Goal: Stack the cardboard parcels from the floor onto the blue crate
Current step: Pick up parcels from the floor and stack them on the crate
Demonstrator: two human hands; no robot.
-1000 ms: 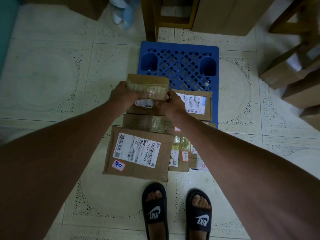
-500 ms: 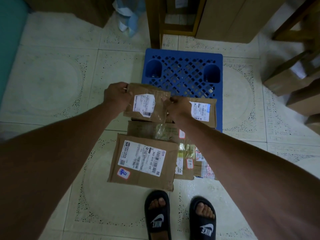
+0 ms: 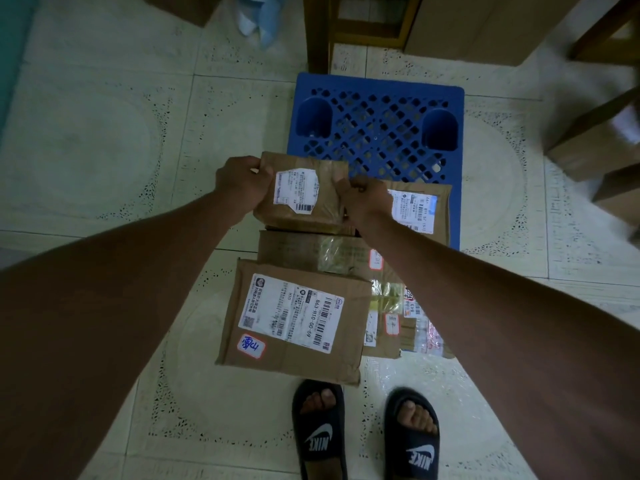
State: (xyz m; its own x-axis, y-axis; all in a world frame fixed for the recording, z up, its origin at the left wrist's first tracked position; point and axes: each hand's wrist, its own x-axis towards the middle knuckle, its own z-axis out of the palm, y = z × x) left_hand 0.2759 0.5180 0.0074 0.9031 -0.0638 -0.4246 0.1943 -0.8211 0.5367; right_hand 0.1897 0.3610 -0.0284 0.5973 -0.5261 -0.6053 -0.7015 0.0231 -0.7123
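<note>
A small cardboard parcel (image 3: 301,195) with a torn white label is held label-up between my left hand (image 3: 242,180) on its left edge and my right hand (image 3: 363,199) on its right edge. It hangs over the near left corner of the blue lattice crate (image 3: 379,129). A labelled parcel (image 3: 426,206) lies on the crate's near right part. On the floor in front sit a long taped parcel (image 3: 311,251), a big labelled parcel (image 3: 294,320) and smaller taped ones (image 3: 394,317), partly hidden by my right forearm.
Wooden furniture legs (image 3: 317,32) and a large brown box (image 3: 485,26) stand right behind the crate. More cardboard boxes (image 3: 588,147) sit at the right. My feet in black slides (image 3: 320,431) stand just behind the parcels. Tiled floor spreads to the left.
The held parcel was turned from its taped edge facing up to its label facing up. Both hands have kept their grip on it above the crate's near left corner.
</note>
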